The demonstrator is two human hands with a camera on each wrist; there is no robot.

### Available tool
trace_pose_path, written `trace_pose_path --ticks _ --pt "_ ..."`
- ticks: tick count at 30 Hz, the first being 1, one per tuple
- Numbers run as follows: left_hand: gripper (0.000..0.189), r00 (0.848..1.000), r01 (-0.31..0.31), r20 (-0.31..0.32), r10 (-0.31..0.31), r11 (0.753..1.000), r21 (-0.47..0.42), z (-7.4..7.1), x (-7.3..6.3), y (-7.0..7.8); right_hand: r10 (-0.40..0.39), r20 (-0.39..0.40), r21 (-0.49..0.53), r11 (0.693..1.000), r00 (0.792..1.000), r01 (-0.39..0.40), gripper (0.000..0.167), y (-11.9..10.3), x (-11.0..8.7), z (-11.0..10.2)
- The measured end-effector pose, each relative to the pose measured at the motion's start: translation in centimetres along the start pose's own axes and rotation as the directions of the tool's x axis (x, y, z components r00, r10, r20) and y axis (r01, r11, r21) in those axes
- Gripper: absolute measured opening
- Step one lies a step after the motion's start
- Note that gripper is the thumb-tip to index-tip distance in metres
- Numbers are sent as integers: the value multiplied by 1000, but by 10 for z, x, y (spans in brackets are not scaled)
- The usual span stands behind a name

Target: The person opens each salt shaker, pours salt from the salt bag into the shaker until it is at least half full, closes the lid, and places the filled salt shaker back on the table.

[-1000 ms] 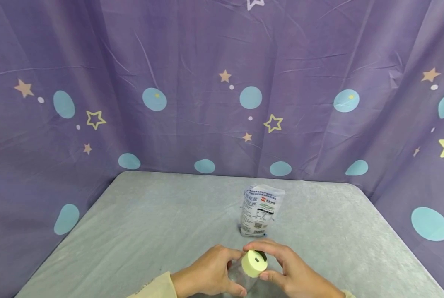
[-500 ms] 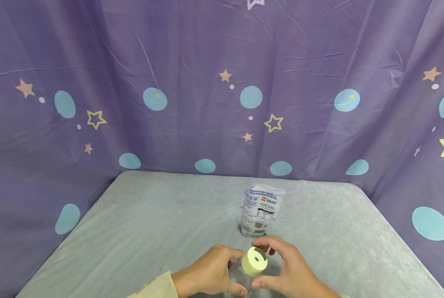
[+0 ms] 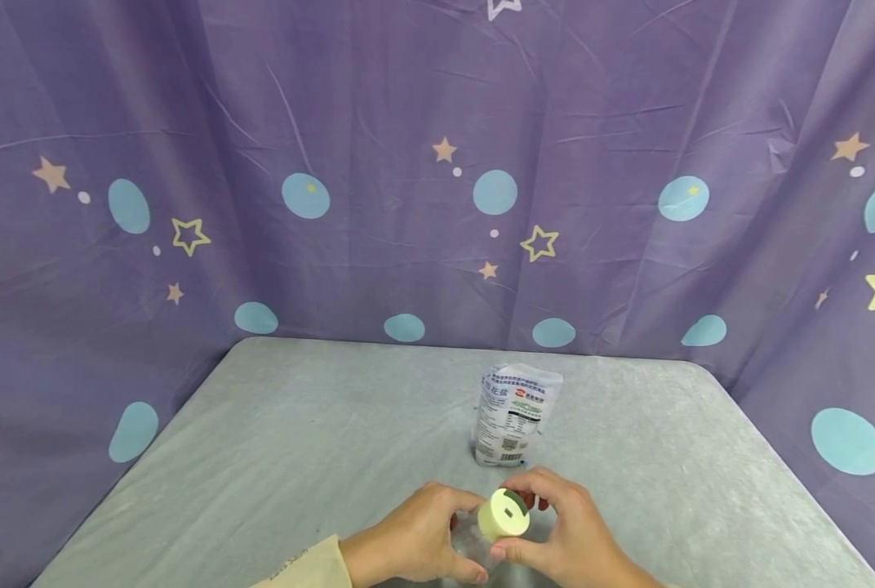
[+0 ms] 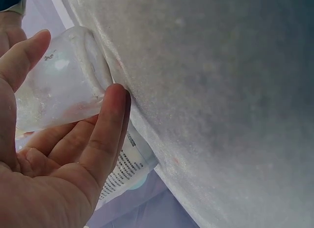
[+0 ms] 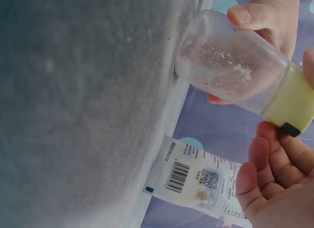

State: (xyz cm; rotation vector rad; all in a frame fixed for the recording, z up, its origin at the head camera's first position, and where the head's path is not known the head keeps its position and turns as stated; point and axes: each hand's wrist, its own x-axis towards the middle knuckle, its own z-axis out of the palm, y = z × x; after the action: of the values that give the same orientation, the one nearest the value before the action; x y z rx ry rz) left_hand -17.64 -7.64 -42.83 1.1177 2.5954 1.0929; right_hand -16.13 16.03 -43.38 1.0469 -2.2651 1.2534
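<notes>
A clear seasoning jar (image 5: 230,66) with a pale yellow cap (image 3: 504,516) stands at the table's front, between both hands. White grains cling to its inner wall in the right wrist view. My left hand (image 3: 424,535) grips the jar's body, thumb on the near side and fingers round the far side. With thumb and fingers at opposite sides of the cap, my right hand (image 3: 575,532) pinches it. A dark piece marks the cap's rim. In the left wrist view, the left fingers (image 4: 105,134) curve under the jar's see-through wall.
Just behind the hands, a white printed pouch (image 3: 514,418) stands upright, its label and barcode facing me. A pale grey cloth covers the table (image 3: 298,433). Purple curtains (image 3: 408,98) with stars and blue dots enclose the table at the back and sides.
My right hand has let the cap go, shifted its fingers round and taken hold of it again. The cap looks slightly turned. My left hand stays on the jar; the pouch has not moved.
</notes>
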Motion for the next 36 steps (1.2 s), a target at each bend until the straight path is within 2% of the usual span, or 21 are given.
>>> trace_pose_path --ticks 17,24,32,36 --pt "49 1000 2 8 -2 1000 -2 0 -1 0 -35 55 55 998 998 32 47 0 2 -3" --pt "46 1000 8 19 -8 1000 15 0 -1 -1 -91 80 92 992 993 84 54 1 4 -4" --pt "49 999 44 22 -44 999 19 0 -1 -1 -111 130 137 986 985 93 61 0 4 -5" --pt "49 999 31 18 -32 999 25 0 -1 -1 -140 151 163 980 979 115 63 3 4 -6"
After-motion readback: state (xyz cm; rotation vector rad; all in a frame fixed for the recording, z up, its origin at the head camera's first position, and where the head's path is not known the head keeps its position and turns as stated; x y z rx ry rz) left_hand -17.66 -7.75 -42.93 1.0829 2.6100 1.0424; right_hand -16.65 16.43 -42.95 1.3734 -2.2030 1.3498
